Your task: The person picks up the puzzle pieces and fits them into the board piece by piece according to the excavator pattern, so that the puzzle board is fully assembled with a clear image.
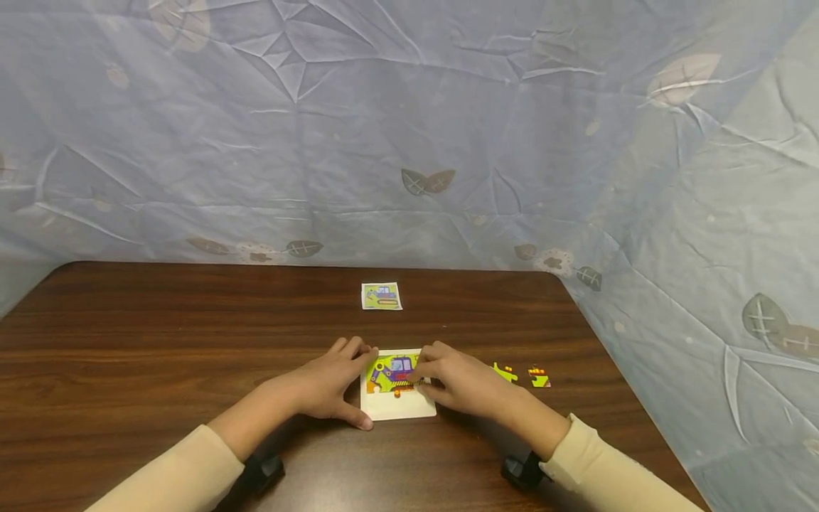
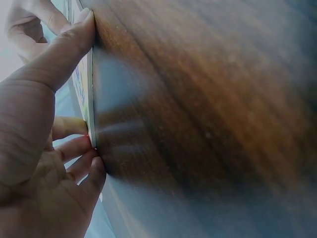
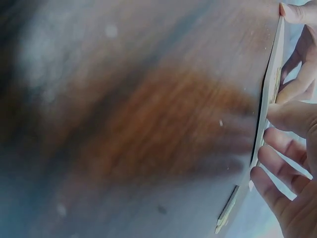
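A puzzle board (image 1: 399, 407) with a white border lies flat on the table. Its upper half holds joined pieces picturing a purple excavator (image 1: 398, 366) on green, while the lower part shows bare white. My left hand (image 1: 329, 380) grips the board's left side, thumb at the near corner and fingers by the far corner. Over the right side, my right hand (image 1: 457, 380) pinches a puzzle piece (image 1: 404, 389) with orange and dark track markings; the fingers hide much of it. In the right wrist view, the right fingers (image 3: 277, 148) bend down at the board's edge (image 3: 270, 82).
Two loose puzzle pieces lie right of the right hand, a green one (image 1: 504, 372) and a green-and-red one (image 1: 539, 377). Beyond the board is a small picture card (image 1: 382, 296) of the excavator. A patterned cloth (image 1: 358, 142) hangs behind the brown table (image 1: 160, 320).
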A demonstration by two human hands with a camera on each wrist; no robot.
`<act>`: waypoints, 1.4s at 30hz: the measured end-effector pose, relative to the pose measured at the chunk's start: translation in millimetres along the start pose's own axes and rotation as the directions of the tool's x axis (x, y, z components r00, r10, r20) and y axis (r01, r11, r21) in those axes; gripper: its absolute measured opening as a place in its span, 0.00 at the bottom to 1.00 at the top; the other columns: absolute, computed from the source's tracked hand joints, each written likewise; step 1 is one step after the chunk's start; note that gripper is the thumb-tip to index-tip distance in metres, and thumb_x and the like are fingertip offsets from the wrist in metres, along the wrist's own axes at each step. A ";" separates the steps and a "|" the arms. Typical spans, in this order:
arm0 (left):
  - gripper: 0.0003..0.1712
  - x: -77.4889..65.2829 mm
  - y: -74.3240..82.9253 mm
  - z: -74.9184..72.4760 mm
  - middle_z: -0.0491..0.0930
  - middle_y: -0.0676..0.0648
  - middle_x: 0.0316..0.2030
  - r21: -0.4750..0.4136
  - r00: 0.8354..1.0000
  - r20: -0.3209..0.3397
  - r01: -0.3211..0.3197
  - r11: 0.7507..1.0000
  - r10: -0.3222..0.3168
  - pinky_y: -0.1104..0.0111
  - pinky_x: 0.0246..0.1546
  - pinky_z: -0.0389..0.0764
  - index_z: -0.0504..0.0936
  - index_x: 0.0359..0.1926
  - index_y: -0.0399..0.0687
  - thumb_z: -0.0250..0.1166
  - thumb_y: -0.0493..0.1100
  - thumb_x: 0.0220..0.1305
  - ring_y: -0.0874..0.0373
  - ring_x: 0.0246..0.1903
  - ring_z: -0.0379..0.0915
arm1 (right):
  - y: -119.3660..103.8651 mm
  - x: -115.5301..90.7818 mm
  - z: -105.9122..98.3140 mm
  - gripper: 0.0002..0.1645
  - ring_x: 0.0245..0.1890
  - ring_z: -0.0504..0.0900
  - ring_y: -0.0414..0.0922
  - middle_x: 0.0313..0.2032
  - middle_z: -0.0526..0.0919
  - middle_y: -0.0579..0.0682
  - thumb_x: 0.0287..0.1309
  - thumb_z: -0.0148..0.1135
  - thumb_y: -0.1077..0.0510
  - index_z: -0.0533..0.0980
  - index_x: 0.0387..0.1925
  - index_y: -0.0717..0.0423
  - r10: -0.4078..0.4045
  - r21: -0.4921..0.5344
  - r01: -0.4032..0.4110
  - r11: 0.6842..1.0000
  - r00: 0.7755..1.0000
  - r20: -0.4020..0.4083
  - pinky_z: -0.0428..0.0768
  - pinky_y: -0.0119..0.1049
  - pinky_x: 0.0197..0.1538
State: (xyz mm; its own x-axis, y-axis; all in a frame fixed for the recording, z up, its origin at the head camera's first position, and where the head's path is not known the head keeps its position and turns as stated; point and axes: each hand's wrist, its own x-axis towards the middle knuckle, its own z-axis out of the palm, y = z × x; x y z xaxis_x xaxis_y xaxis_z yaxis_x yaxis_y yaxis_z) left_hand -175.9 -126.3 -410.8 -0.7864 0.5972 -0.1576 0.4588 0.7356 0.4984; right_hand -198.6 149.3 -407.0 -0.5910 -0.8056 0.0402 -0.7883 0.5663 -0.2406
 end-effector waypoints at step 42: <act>0.66 -3.2 2.7 -3.0 0.64 0.40 0.70 -0.012 1.000 0.017 -0.007 1.000 0.007 0.52 0.63 0.77 0.59 0.80 0.36 0.80 0.65 0.52 0.50 0.63 0.60 | 45.4 -49.8 -4.4 0.13 0.49 0.82 0.43 0.46 0.82 0.46 0.66 0.72 0.52 0.82 0.47 0.54 0.287 0.012 -0.287 0.958 0.955 -0.076 0.85 0.43 0.53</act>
State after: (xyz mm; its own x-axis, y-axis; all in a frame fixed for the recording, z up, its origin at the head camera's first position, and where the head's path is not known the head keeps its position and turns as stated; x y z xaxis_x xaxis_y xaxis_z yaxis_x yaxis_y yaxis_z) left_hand -173.3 -127.1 -406.4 -0.7761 0.6076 -0.1688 0.4591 0.7278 0.5094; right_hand -205.7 216.0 -415.6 -0.8038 -0.5933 0.0433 -0.5832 0.7717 -0.2537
